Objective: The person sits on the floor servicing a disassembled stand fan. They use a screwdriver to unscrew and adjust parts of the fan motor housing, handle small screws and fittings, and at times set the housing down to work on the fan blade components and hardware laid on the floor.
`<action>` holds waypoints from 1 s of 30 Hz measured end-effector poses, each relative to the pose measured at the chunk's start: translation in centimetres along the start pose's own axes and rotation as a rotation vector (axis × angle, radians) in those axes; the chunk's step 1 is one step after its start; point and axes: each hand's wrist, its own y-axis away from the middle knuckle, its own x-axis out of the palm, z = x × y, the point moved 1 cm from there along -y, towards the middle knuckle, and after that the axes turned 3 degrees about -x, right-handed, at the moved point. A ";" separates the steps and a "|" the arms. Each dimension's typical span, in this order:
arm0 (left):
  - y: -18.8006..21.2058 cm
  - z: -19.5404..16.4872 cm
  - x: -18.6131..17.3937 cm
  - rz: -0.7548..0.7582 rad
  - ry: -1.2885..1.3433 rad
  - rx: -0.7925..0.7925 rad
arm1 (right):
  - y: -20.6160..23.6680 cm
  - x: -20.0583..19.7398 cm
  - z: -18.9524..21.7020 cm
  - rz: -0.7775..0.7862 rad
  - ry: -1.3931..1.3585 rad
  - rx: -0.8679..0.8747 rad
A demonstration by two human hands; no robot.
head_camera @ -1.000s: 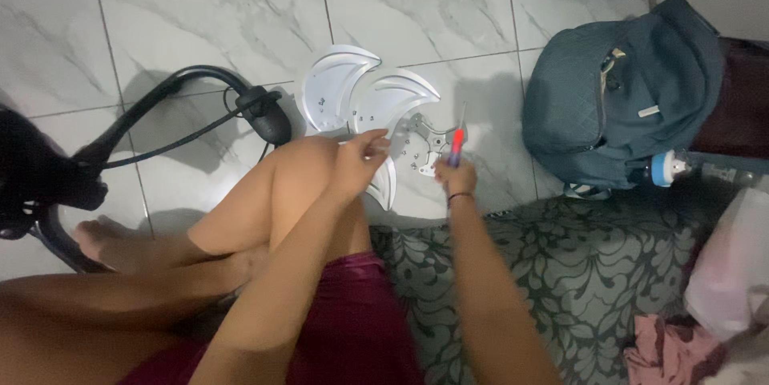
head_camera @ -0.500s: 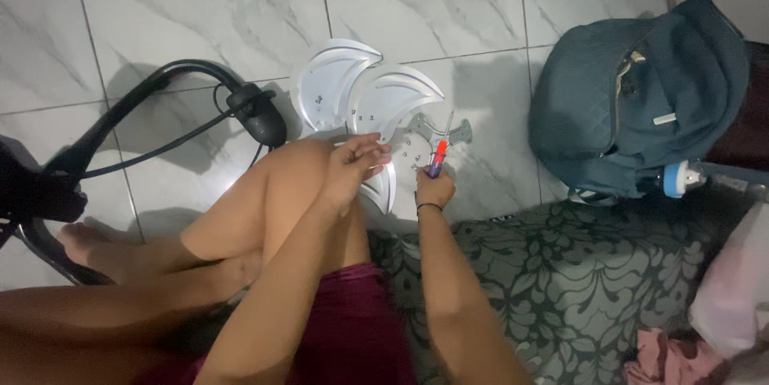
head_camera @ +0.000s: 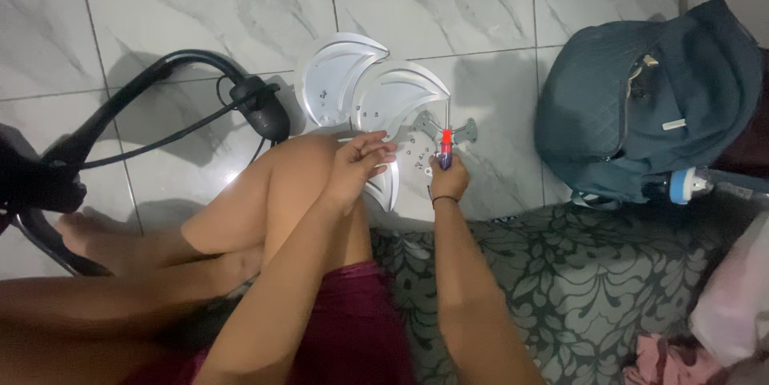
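Here our right hand (head_camera: 448,181) is closed around a small screwdriver with a red and blue handle (head_camera: 445,149), its thin shaft pointing up and away from us over the floor. Just beside it, our left hand (head_camera: 360,165) rests over our raised knee with its fingers curled loosely onto the silver metal fan blade assembly (head_camera: 376,104), steadying it; we cannot tell whether it grips anything small. The curved blades lie flat on the white marble-patterned floor tiles (head_camera: 160,16), fanned around a grey hub bracket (head_camera: 460,130) near the screwdriver's tip. We judge the step to be working screws at the hub, which calls for seating the tip squarely. Further out lie a black fan stand (head_camera: 120,112) and a blue quilted backpack (head_camera: 649,104).
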 end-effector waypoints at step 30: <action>-2.5 1.1 1.1 0.020 0.052 0.004 | -1.8 1.3 0.1 0.062 -0.085 -0.062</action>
